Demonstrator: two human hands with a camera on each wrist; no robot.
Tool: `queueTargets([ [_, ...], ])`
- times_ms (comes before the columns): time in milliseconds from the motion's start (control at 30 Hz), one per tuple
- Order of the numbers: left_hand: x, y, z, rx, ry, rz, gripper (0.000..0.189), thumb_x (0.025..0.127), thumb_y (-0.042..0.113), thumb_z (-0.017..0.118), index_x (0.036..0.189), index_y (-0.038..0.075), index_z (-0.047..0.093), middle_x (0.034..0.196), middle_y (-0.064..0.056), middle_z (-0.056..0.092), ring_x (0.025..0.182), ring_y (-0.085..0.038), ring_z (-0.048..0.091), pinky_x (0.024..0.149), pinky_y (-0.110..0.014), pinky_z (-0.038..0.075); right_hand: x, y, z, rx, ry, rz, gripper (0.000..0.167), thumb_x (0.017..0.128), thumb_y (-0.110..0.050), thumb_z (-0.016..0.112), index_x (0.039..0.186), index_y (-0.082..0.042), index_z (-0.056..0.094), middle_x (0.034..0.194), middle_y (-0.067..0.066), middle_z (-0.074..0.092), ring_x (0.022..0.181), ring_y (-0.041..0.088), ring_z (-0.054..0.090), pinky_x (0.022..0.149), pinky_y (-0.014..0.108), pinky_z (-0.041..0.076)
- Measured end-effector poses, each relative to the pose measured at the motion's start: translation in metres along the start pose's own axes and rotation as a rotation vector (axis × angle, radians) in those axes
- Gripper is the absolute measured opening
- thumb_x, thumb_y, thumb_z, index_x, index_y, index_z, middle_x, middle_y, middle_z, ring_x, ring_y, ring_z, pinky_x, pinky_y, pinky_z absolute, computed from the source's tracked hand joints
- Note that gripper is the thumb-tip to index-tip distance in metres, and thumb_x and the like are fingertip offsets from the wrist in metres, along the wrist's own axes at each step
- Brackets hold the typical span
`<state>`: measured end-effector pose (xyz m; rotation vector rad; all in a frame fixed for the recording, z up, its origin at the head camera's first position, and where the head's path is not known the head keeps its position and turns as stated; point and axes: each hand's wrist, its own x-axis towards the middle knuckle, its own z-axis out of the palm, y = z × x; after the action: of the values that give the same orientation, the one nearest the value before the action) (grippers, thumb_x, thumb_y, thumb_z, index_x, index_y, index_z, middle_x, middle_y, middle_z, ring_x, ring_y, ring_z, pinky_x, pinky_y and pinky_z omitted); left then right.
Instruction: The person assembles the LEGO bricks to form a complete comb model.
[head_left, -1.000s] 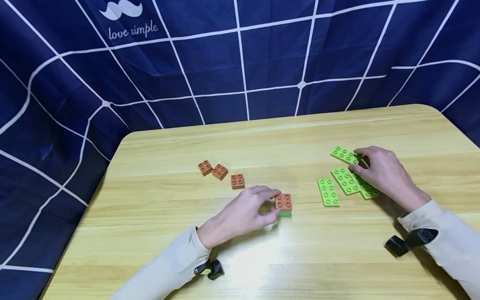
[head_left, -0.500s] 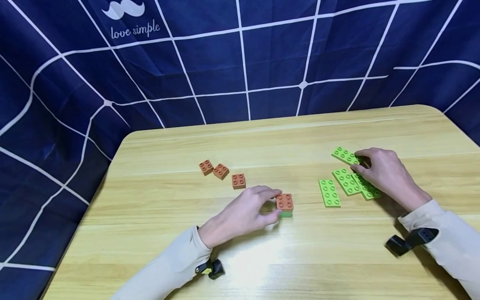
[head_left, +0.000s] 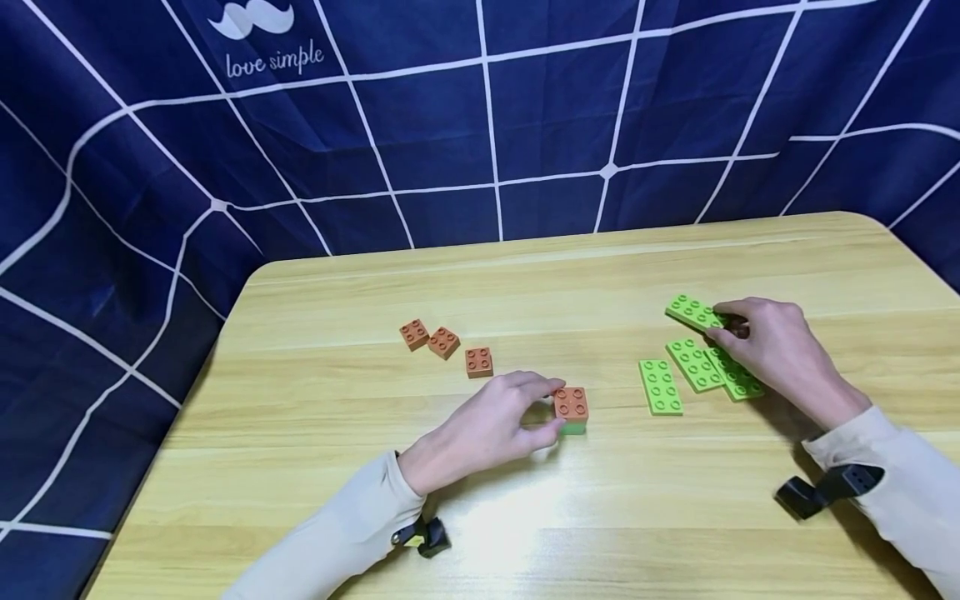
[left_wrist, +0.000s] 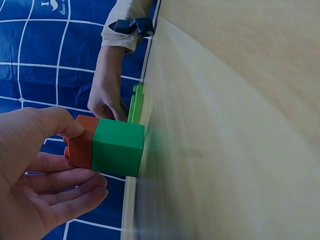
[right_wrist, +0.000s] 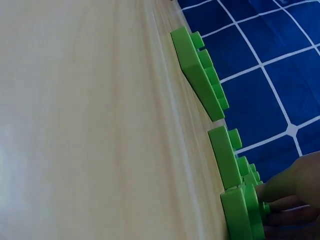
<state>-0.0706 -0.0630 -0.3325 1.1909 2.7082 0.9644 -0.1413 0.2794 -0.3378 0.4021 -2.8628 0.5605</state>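
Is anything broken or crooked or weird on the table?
Nothing looks broken or spilled. The flat light-green bricks just lie at different angles, and the three loose orange bricks aren't lined up either. The little stack in the left hand looks straight, orange neatly on green.

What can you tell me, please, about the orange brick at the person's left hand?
The orange brick is small, squarish and plastic-looking, with four round studs on its top face. It sits flush, studs up, on a green block. The left hand pinches it. In the head view it lies between three loose orange bricks and the lime-green plates.
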Motion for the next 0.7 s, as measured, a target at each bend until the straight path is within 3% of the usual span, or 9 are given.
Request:
queueTargets([
  [133, 0.000, -0.001, 0.001, -0.008, 0.003, 0.003, 0.044, 0.090, 0.019, 0.067, 0.126, -0.006, 0.058, 0.116, -0.017, 0.066, 0.105, -0.023, 0.066, 0.093, -0.012, 0.046, 0.000, -0.006, 0.001, 0.016, 0.011, -0.023, 0.033, 0.081, -0.003, 0.073, 0.108, 0.014, 0.065, 0.095, 0.034, 0.065, 0.077, 0.039, 0.065, 0.058, 0.045, 0.051],
  [367, 0.000, -0.003, 0.002, -0.008, 0.010, 0.021, 0.044, 0.090, 0.019, 0.067, 0.125, -0.006, 0.058, 0.116, -0.017, 0.066, 0.105, -0.022, 0.066, 0.093, -0.011, 0.045, -0.001, -0.014, 0.002, 0.034, -0.003, -0.045, 0.034, 0.080, -0.005, 0.075, 0.108, 0.013, 0.065, 0.094, 0.032, 0.066, 0.077, 0.040, 0.067, 0.063, 0.053, 0.053],
  [600, 0.000, -0.005, 0.004, -0.013, 0.021, 0.031, 0.043, 0.090, 0.019, 0.067, 0.123, -0.007, 0.059, 0.115, -0.017, 0.067, 0.103, -0.023, 0.067, 0.090, -0.012, 0.047, -0.004, -0.026, -0.002, 0.066, -0.035, -0.078, 0.034, 0.080, -0.005, 0.075, 0.109, 0.010, 0.067, 0.096, 0.031, 0.067, 0.075, 0.035, 0.069, 0.054, 0.028, 0.053],
  [700, 0.000, -0.006, 0.004, -0.017, 0.024, 0.033, 0.043, 0.090, 0.018, 0.067, 0.123, -0.007, 0.059, 0.115, -0.018, 0.067, 0.102, -0.024, 0.067, 0.089, -0.013, 0.048, -0.007, -0.035, -0.003, 0.089, -0.035, -0.111, 0.034, 0.080, -0.004, 0.075, 0.110, 0.009, 0.067, 0.099, 0.031, 0.067, 0.075, 0.036, 0.069, 0.056, 0.036, 0.057],
])
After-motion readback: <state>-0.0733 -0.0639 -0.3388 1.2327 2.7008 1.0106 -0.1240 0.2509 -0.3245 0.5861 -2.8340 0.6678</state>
